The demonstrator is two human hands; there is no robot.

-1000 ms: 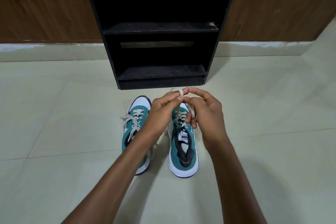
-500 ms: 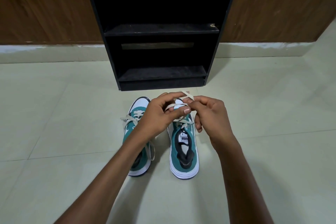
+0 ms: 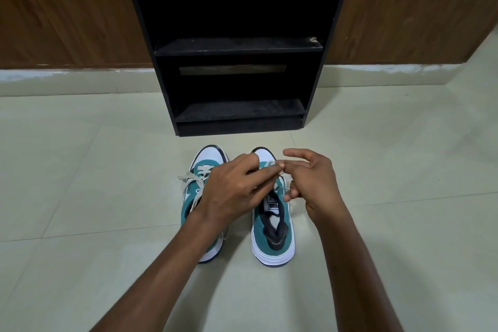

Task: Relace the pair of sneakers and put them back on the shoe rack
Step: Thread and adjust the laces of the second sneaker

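Two teal and white sneakers stand side by side on the floor, toes toward the rack. The right sneaker [image 3: 272,237] has a beige lace [image 3: 281,188] that both hands work over its tongue. My left hand [image 3: 234,188] pinches the lace between thumb and forefinger above the eyelets. My right hand [image 3: 314,180] holds another part of the lace with its lower fingers, the index finger stretched out. The left sneaker [image 3: 200,170] is partly hidden under my left forearm; its beige lace hangs loose to the left.
A black shoe rack [image 3: 238,112] with two bare shelves stands against a wood-panelled wall [image 3: 67,8], just beyond the sneakers' toes. Pale tiled floor [image 3: 94,224] spreads on every side.
Both hands have come down from above the toe to just over the right sneaker's eyelets, drawing the lace lower. My right index finger has straightened out.
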